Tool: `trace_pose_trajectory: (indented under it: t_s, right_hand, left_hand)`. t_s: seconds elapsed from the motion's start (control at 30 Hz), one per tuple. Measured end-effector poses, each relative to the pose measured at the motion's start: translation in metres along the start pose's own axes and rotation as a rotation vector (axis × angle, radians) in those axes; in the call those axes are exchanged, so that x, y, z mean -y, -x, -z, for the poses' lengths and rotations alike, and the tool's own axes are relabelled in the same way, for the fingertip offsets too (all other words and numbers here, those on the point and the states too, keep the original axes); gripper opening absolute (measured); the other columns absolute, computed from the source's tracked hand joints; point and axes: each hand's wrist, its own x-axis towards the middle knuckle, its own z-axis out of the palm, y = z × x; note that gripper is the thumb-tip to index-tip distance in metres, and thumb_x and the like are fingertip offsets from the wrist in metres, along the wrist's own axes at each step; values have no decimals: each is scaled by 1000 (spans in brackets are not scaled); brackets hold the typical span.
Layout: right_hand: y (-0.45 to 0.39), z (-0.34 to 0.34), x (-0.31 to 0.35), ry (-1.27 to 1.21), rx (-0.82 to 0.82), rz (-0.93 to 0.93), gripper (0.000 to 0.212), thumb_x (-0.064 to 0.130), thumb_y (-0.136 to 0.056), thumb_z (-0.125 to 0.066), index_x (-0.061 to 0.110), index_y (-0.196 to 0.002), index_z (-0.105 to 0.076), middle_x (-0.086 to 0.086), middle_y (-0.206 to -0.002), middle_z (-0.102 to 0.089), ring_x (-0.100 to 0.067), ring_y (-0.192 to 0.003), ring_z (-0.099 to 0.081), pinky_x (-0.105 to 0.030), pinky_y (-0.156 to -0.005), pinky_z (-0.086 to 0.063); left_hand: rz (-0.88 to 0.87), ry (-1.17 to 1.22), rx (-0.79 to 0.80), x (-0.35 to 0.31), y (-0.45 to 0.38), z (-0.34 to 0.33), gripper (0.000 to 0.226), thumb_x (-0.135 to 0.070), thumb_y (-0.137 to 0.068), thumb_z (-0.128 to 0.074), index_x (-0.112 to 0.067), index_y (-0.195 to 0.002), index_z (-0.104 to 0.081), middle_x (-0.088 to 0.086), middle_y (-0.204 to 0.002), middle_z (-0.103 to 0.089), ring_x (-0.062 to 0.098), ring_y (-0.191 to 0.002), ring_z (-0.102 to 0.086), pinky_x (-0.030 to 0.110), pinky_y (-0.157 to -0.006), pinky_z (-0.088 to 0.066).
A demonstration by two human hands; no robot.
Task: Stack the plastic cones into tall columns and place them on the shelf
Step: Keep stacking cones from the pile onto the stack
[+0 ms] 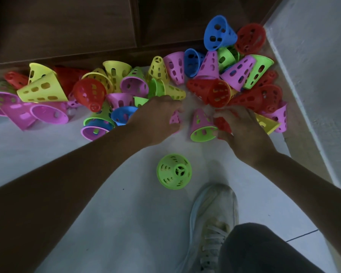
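- Nearest to me I see a pale shoe [213,223] and a dark trouser leg [264,251] on the light floor [126,223].
- Just beyond the shoe, a green cone [174,171] stands alone on the floor, tip up, apart from the others.
- My left hand [156,119] is palm down, fingers curled over a pink cone [175,117]; most of this cone is hidden, so I cannot tell if the hand really grips it.
- My right hand [242,129] has curled fingers around a red cone [222,124], and its thumb touches the rim of a pink and green nested pair [202,126] lying between both hands.
- Behind the hands, a pile of cones [126,85], in red, yellow, pink, green and blue, lies along the far edge of the floor, many on their sides.
- The pile touches the dark wooden shelf base [67,26], and on the right it reaches a grey wall [313,66].
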Motion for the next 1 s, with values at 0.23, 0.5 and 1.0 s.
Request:
trace_pose_trajectory:
  t_s: [0.23, 0.5, 1.0]
  right_hand:
    - [5, -5, -10, -29, -68, 32, 16, 22, -96, -60, 9, -102, -66, -12, -103, -56, -31, -95, -58, -40, -85, -49]
    - [12, -7, -6, -241, -181, -63, 9, 14, -96, -66, 6, -100, -65, -9, -97, -58, -21, -81, -57, -40, -73, -53]
    - [51, 24, 75, -577, -316, -274, 18, 32, -91, -66, 14, -90, -62, 0, -89, -58, -8, -83, -61, -13, -71, -49]
  left_hand:
    - [43, -48, 2, 6, 2, -7, 34, -22, -90, -72, -18, -123, -62, 7, -113, -67, 25, -101, -62, 38, -88, -51]
    - [66, 135, -192, -1, 22, 10, 33, -30, -90, -73, -16, -119, -66, 1, -105, -71, 15, -85, -62, 30, -74, -47]
    - [163, 475, -316, -38, 97, 63, 57, -50, -77, -70, -24, -127, -62, -12, -112, -70, 2, -102, -68, 20, -82, -59]
